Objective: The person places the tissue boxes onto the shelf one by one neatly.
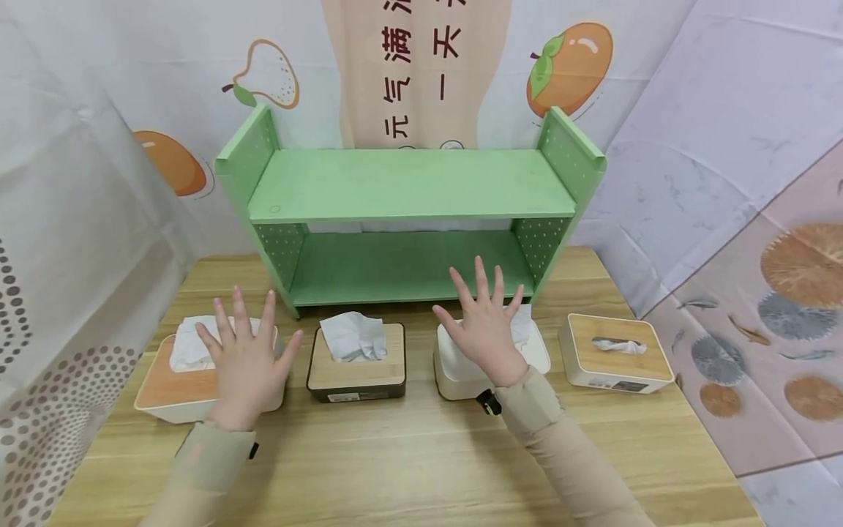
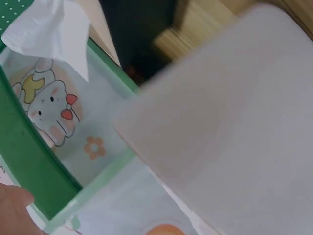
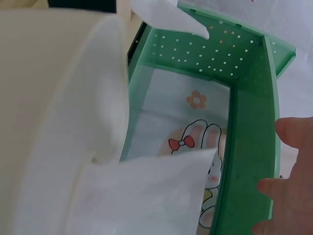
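Note:
My left hand [image 1: 246,366], fingers spread, is over the leftmost tissue box [image 1: 174,384], which has an orange-brown wood lid and a white tissue. My right hand [image 1: 486,333] is spread above a white tissue box [image 1: 454,369] and covers part of it. Neither hand grips anything. Between them stands a black tissue box [image 1: 358,366] with a pale wood lid and a tissue sticking up. In the left wrist view a bit of the hand [image 2: 17,210] shows at the lower left. Fingers [image 3: 288,186] appear at the right edge of the right wrist view.
A green two-tier shelf [image 1: 411,187] stands at the back of the wooden table [image 1: 388,468]. To the right sits another white tissue box [image 1: 615,351] with a wood lid. Printed cloth [image 1: 658,124] hangs behind and at both sides.

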The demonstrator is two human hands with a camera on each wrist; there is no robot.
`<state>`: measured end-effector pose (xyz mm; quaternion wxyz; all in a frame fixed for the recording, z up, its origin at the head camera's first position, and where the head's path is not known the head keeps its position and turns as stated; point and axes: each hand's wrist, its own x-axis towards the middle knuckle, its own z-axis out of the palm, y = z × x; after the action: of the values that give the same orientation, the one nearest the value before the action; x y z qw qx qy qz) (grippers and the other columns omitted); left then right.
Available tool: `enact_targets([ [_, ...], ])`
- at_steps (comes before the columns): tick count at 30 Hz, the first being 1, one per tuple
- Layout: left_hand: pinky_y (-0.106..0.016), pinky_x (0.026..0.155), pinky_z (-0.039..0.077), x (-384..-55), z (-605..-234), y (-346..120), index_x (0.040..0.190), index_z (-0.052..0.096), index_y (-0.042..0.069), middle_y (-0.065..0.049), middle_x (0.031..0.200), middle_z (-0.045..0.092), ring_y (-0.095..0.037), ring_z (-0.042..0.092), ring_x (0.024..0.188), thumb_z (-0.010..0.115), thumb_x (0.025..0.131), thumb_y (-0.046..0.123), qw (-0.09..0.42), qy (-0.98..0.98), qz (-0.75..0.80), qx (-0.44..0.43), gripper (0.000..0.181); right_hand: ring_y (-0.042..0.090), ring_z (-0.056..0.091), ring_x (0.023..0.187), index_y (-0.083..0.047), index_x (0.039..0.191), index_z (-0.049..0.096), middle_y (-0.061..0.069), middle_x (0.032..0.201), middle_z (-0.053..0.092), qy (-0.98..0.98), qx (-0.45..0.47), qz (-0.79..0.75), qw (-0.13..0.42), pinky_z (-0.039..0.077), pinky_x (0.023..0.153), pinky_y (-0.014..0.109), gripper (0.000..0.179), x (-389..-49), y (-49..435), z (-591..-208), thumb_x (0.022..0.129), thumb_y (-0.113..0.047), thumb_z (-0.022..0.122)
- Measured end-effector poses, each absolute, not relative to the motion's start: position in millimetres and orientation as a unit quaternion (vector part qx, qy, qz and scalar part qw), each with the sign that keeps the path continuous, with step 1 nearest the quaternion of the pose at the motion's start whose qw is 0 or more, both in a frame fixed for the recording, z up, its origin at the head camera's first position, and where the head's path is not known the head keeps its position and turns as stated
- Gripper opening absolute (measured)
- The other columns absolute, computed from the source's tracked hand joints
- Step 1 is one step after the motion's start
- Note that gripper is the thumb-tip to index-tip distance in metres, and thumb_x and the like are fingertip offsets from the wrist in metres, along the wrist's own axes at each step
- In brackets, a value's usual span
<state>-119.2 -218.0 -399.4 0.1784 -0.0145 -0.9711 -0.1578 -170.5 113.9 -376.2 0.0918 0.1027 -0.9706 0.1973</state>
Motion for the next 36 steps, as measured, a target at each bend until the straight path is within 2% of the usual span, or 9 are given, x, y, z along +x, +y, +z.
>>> enact_targets([
  [8, -0.068, 0.103, -0.017, -111.6, -399.2, -252.7, 0.153, 0.015, 0.015, -0.020, 0.156, -0.015, -0.044, -0.021, 0.139, 0.039, 0.096, 0.052, 0.175, -0.973, -0.152, 0.012, 0.072, 0.041, -0.002, 0.145, -0.027, 0.150, 0.027, 0.009, 0.161, -0.001, -0.965, 0.130, 0.197, 0.110, -0.010, 0.105, 0.070, 0.067, -171.1, 95.7, -378.6, 0.093, -0.056, 0.046],
  [16, -0.069, 0.099, -0.023, -95.0, -412.8, -289.6, 0.153, 0.011, 0.013, -0.023, 0.152, -0.023, -0.046, -0.025, 0.137, 0.040, 0.096, 0.052, 0.154, -0.977, -0.144, 0.025, 0.076, 0.042, 0.001, 0.144, -0.028, 0.150, 0.027, 0.009, 0.160, 0.001, -0.964, 0.160, 0.187, 0.097, -0.007, 0.106, 0.070, 0.068, -166.9, 75.6, -380.7, 0.092, -0.055, 0.049],
  [21, -0.071, 0.098, -0.022, -85.5, -418.5, -308.0, 0.153, 0.007, 0.012, -0.027, 0.151, -0.023, -0.049, -0.025, 0.136, 0.038, 0.096, 0.053, 0.136, -0.980, -0.135, 0.050, 0.077, 0.040, 0.000, 0.145, -0.029, 0.150, 0.027, 0.009, 0.160, 0.002, -0.961, 0.189, 0.182, 0.088, -0.005, 0.106, 0.070, 0.066, -164.0, 62.1, -385.6, 0.093, -0.056, 0.047],
  [27, -0.071, 0.100, -0.018, -75.6, -432.2, -325.1, 0.152, 0.012, 0.008, -0.034, 0.150, -0.018, -0.051, -0.022, 0.137, 0.041, 0.095, 0.051, 0.139, -0.979, -0.136, 0.056, 0.077, 0.039, 0.001, 0.145, -0.029, 0.150, 0.027, 0.009, 0.160, 0.002, -0.958, 0.217, 0.175, 0.069, -0.002, 0.107, 0.069, 0.065, -156.1, 42.1, -394.4, 0.094, -0.057, 0.044],
  [31, -0.069, 0.102, -0.018, -70.2, -443.3, -336.3, 0.153, 0.007, 0.011, -0.034, 0.150, -0.020, -0.053, -0.020, 0.136, 0.042, 0.095, 0.053, 0.126, -0.979, -0.145, 0.062, 0.080, 0.039, 0.003, 0.145, -0.032, 0.150, 0.025, 0.008, 0.161, 0.000, -0.958, 0.234, 0.156, 0.047, 0.000, 0.108, 0.068, 0.065, -151.0, 21.4, -402.4, 0.094, -0.059, 0.042],
  [36, -0.070, 0.103, -0.015, -65.4, -454.2, -345.9, 0.152, -0.008, 0.020, -0.035, 0.147, -0.025, -0.056, -0.020, 0.135, 0.039, 0.095, 0.055, 0.099, -0.981, -0.149, 0.078, 0.081, 0.036, 0.003, 0.146, -0.033, 0.150, 0.023, 0.008, 0.160, -0.001, -0.953, 0.275, 0.128, 0.020, 0.005, 0.111, 0.064, 0.063, -142.2, -12.0, -411.7, 0.095, -0.059, 0.039],
])
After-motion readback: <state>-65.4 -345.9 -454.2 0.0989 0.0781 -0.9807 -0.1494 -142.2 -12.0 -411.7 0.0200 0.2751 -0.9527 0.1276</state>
